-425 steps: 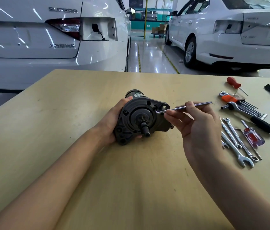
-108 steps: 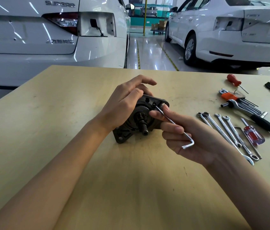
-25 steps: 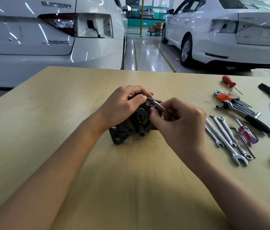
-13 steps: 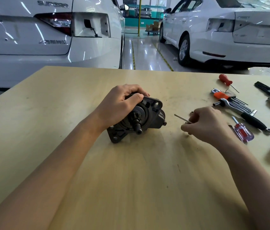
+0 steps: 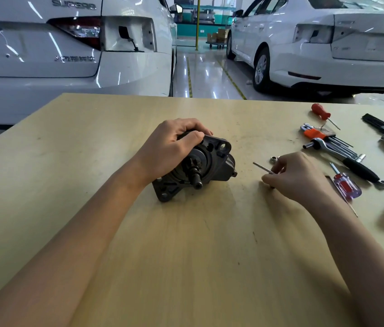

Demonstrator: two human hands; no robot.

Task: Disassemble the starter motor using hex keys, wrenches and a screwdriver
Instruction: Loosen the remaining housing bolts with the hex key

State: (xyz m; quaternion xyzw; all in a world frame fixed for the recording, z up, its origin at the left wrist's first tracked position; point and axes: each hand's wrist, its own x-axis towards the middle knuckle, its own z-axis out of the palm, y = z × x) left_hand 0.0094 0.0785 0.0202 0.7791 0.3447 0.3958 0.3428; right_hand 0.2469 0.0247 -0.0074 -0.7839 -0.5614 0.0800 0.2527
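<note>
I had my left hand curled over the dark cast-metal starter motor, which lay on its side at the middle of the pale wooden table, pinion shaft toward me. My right hand, well apart to its right, pinched the thin silver hex key low over the table, near a small silver nut. I judged one fastener done and the key about to be set down. Next called for choosing another tool from the spread at the far right. No containers showed.
</note>
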